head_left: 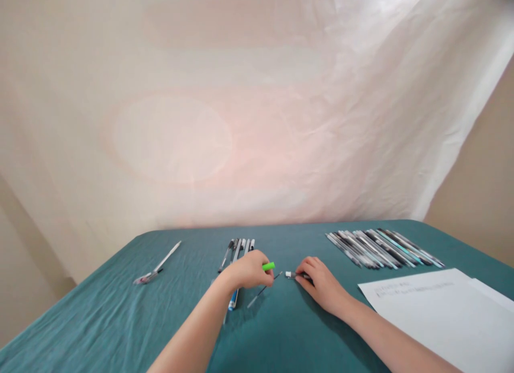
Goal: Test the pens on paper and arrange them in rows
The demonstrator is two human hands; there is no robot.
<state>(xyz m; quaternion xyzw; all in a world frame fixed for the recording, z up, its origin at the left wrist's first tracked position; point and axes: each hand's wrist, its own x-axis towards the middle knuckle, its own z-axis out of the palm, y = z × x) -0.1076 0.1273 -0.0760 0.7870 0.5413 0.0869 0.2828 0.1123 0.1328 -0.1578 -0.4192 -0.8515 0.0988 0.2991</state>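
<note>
I've got my left hand (252,270) gripping a green stick (268,266), thin rod (257,296) by its fingertips; my right hand (319,281) pinches a white-ended pen piece (289,275) near worktop (281,341) centre.

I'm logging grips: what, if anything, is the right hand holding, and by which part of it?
A white-ended dark piece; the right hand pinches it behind its white end, which sticks out toward the left hand.

White paper (445,319) (faint marks near one edge) — teal tablecloth (100,314), pale sheet (261,126) behind.
</note>
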